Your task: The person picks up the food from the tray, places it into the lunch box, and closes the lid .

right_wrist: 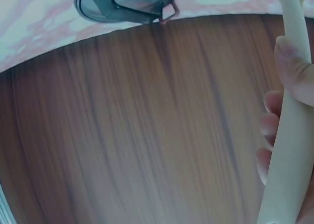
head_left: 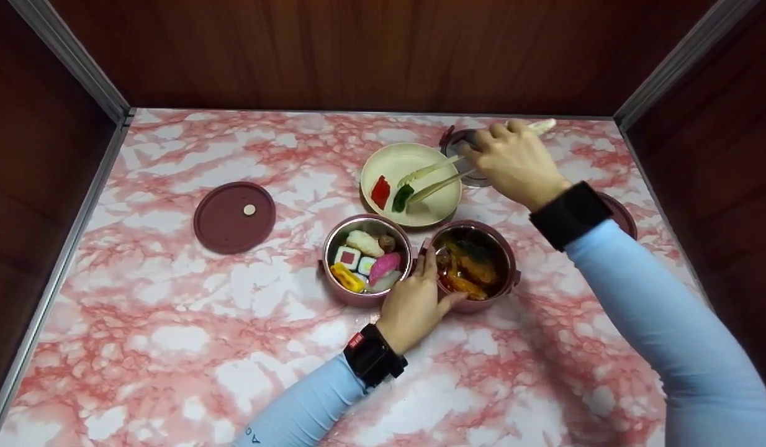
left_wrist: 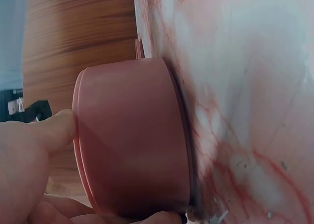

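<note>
Head view: my right grip [head_left: 518, 160] is wrapped round the cream tongs [head_left: 444, 184], tips spread around the green piece [head_left: 402, 198] on the plate [head_left: 414, 155]. Honestly can't tell if it's pinched yet. The red piece [head_left: 380, 192] sits just beside it. My left grip [head_left: 414, 304] has thumb and fingers round the side of the right-hand pot [head_left: 482, 304]. I'd guess I'm mostly through: that one and the left-hand pot [head_left: 352, 300] both have food in, so just those two bits look left, and neither pot's lidded yet.
</note>
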`<state>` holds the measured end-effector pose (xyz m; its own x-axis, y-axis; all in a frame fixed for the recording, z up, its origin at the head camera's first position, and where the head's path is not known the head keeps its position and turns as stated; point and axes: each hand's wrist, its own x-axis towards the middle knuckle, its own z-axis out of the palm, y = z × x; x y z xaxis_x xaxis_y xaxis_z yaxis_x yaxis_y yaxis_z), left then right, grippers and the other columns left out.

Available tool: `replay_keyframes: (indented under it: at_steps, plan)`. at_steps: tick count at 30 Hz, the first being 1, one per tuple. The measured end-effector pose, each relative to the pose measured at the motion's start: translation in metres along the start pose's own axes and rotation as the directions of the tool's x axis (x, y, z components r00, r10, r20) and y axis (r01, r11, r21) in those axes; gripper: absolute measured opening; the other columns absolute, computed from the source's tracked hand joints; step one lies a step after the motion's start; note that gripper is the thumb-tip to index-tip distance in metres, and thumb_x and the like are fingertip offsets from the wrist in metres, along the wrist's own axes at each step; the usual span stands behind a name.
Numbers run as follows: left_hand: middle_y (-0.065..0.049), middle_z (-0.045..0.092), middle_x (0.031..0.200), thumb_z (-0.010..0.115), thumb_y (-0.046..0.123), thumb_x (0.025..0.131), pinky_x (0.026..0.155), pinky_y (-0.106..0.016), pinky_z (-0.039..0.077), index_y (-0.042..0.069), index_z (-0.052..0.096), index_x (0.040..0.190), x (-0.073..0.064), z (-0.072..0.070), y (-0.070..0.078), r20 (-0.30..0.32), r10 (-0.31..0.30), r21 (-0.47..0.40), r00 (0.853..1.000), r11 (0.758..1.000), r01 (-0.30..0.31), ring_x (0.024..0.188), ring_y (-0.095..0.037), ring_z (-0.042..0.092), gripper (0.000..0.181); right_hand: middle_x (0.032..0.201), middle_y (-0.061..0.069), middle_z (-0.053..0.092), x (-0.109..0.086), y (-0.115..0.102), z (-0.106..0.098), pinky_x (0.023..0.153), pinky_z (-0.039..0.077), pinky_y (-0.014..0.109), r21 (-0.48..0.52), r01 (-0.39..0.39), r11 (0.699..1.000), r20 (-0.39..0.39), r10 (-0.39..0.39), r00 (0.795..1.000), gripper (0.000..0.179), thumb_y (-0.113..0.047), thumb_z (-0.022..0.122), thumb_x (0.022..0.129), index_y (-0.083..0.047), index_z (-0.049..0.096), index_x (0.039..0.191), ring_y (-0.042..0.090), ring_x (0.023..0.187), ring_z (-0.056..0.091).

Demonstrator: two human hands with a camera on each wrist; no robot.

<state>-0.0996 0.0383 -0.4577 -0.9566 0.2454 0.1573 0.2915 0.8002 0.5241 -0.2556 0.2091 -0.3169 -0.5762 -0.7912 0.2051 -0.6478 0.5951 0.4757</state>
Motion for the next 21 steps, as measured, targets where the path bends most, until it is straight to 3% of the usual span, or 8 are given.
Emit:
replay_keyframes:
  at_steps: [6, 11, 15, 18, 21]
  plan:
    - [-0.027, 0.047, 0.143, 0.065, 0.060, 0.087, 0.070, -0.039, 0.057, -0.008, 0.030, 0.151, -0.001, 0.001, 0.001, -0.038, 0.029, 0.022, 0.999, 0.999, -0.029, 0.083, -0.032, 0.071, 0.100, 0.093, 0.017, 0.066, 0.015, -0.002, -0.001, 0.073, 0.046, 0.046, -0.036, -0.004, 0.999, 0.134, 0.009, 0.991, 0.019, -0.011, 0.066, 0.087, -0.007, 0.074, 0.104, 0.035, 0.084, 0.060]
    - [-0.027, 0.046, 0.144, 0.064, 0.061, 0.087, 0.072, -0.039, 0.057, -0.007, 0.028, 0.152, 0.000, 0.001, 0.001, -0.022, 0.016, 0.015, 1.000, 1.000, -0.016, 0.084, -0.032, 0.071, 0.100, 0.081, 0.017, 0.066, 0.019, -0.001, -0.004, 0.065, 0.048, 0.046, 0.009, -0.067, 0.998, 0.210, 0.064, 0.976, 0.009, -0.010, 0.064, 0.087, -0.004, 0.069, 0.082, 0.035, 0.073, 0.060]
    - [-0.026, 0.046, 0.144, 0.064, 0.061, 0.088, 0.073, -0.039, 0.056, -0.007, 0.029, 0.152, 0.000, 0.001, 0.000, -0.023, 0.016, 0.013, 1.000, 1.000, -0.015, 0.085, -0.032, 0.071, 0.100, 0.062, 0.011, 0.056, 0.019, 0.000, -0.005, 0.052, 0.045, 0.046, 0.027, -0.134, 0.991, 0.316, 0.119, 0.941, 0.019, -0.008, 0.062, 0.081, -0.009, 0.056, 0.063, 0.032, 0.057, 0.054]
    - [-0.026, 0.045, 0.145, 0.065, 0.060, 0.087, 0.071, -0.038, 0.056, -0.007, 0.028, 0.152, 0.000, 0.001, -0.001, -0.032, 0.022, 0.015, 0.999, 1.000, -0.021, 0.082, -0.032, 0.071, 0.100, 0.057, 0.007, 0.050, 0.015, 0.002, -0.004, 0.049, 0.044, 0.046, 0.043, -0.185, 0.982, 0.367, 0.156, 0.917, 0.021, -0.011, 0.064, 0.077, -0.012, 0.053, 0.059, 0.029, 0.051, 0.051]
    - [-0.026, 0.045, 0.145, 0.065, 0.060, 0.088, 0.070, -0.038, 0.057, -0.007, 0.028, 0.152, -0.001, 0.001, -0.001, -0.027, 0.021, 0.016, 0.999, 1.000, -0.021, 0.080, -0.031, 0.071, 0.100, 0.058, 0.007, 0.052, 0.007, 0.006, -0.002, 0.051, 0.043, 0.048, 0.093, -0.250, 0.964, 0.362, 0.201, 0.910, 0.015, -0.015, 0.068, 0.074, -0.012, 0.058, 0.063, 0.031, 0.052, 0.051]
